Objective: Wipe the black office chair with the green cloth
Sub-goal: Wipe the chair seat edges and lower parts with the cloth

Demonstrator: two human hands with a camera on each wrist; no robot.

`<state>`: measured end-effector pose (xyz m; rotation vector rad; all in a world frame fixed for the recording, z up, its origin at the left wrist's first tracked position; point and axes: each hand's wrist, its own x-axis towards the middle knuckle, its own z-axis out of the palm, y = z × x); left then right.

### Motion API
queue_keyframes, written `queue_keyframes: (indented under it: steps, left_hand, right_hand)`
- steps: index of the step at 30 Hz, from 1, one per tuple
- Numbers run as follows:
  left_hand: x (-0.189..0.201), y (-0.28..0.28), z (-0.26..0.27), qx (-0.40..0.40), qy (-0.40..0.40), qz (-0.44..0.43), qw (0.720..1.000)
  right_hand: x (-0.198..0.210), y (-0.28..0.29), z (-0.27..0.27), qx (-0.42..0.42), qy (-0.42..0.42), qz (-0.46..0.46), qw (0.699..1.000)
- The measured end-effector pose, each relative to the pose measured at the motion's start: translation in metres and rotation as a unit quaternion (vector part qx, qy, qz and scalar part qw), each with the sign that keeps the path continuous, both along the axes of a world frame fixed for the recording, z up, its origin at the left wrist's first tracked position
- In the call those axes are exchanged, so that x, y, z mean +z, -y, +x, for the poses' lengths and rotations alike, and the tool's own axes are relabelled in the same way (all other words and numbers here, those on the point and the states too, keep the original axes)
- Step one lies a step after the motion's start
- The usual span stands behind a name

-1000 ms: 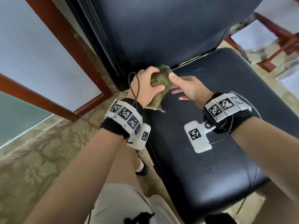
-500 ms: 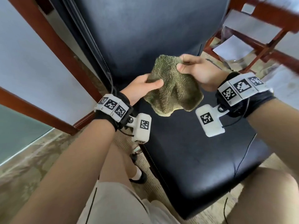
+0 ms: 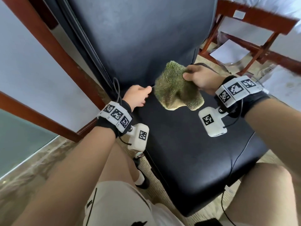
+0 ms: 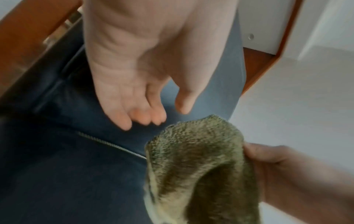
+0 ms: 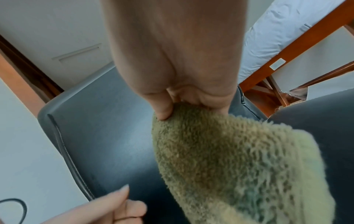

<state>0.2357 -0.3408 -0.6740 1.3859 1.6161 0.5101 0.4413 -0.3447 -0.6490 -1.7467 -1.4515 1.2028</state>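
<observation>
The green cloth (image 3: 175,88), shaggy terry bunched into folds, hangs over the smooth leather seat of the black office chair (image 3: 187,152), pinched at its top edge by the right hand (image 3: 200,79). The left hand (image 3: 136,97) hovers just beside it, fingers loosely curled and holding nothing. The chair's base is out of view.

The head view looks down from above; both close wrist views share the green cloth (image 4: 201,166) and chair back (image 5: 107,121).
</observation>
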Motion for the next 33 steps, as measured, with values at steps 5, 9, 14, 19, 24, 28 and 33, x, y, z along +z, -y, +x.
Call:
queue_keyframes:
  steps: [5,9,14,19,24,28,33]
  left_hand:
    - [0.003,0.021,0.037,0.009,0.337,-0.252,0.907]
    - [-0.004,0.025,0.052,0.091,0.480,-0.217,0.845]
    - [-0.020,0.025,0.043,0.174,0.445,-0.174,0.861]
    - [-0.029,0.028,0.030,0.199,0.495,-0.192,0.824]
    - [-0.047,0.015,0.014,0.260,0.478,-0.176,0.820]
    - [-0.062,-0.001,0.003,0.300,0.358,-0.180,0.866]
    - [-0.091,-0.019,-0.014,0.304,0.167,-0.103,0.932]
  right_hand:
    - [-0.002,0.016,-0.007,-0.008,-0.199,-0.035,0.979]
    - [-0.007,0.027,-0.015,-0.010,-0.245,-0.056,0.968]
    - [-0.015,0.027,-0.017,0.024,0.017,0.000,1.000]
    - [-0.046,0.023,-0.022,0.145,-0.012,-0.111,0.983]
    - [-0.075,-0.005,-0.026,0.086,-0.036,-0.124,0.988]
    - [-0.083,-0.032,-0.038,0.097,0.028,-0.106,0.989]
    - [-0.096,-0.079,-0.057,0.141,0.203,0.018,0.969]
